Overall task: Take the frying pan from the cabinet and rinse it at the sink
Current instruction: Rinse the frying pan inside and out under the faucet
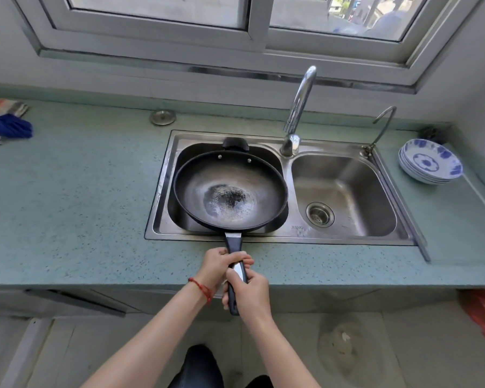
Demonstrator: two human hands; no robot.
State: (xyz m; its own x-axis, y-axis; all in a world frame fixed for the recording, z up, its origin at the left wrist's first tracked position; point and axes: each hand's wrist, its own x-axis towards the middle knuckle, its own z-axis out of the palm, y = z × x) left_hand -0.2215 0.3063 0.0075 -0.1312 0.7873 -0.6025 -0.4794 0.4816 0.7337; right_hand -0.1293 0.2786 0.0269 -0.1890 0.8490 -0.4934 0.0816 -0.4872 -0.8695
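Greenish speckled countertop point(76, 191) runs the whole width under a sliding window point(249, 21), with a steel double sink point(289, 239) sunk into it right in front of us. We've got the frying pan point(230, 191) sitting over the left basin, open side up, pretty much filling it, and its rim pokes out over the divider on the right. Inside, the pan has a pale ring and a dark scorched-looking patch in the middle. A small helper handle sticks out on the far edge.

The long black handle point(235, 264) points back toward us over the near edge of the counter. Our left hand point(219, 266) is wrapped tight around it higher up, closer to the pan, with a red string bracelet point(200, 288) on that wrist. Our right hand point(249, 295) is closed around the handle's near end, so both hands are holding it.

The tall faucet point(298, 107) stands at the far side, between the basins, and we see no water coming from it. The right basin has its drain strainer point(319, 214) showing. Far right, a stack of blue and white bowls point(430, 163) sits on the counter beside a thin second tap point(381, 127). Far left there's a blue cloth point(6, 126) on some patterned fabric.
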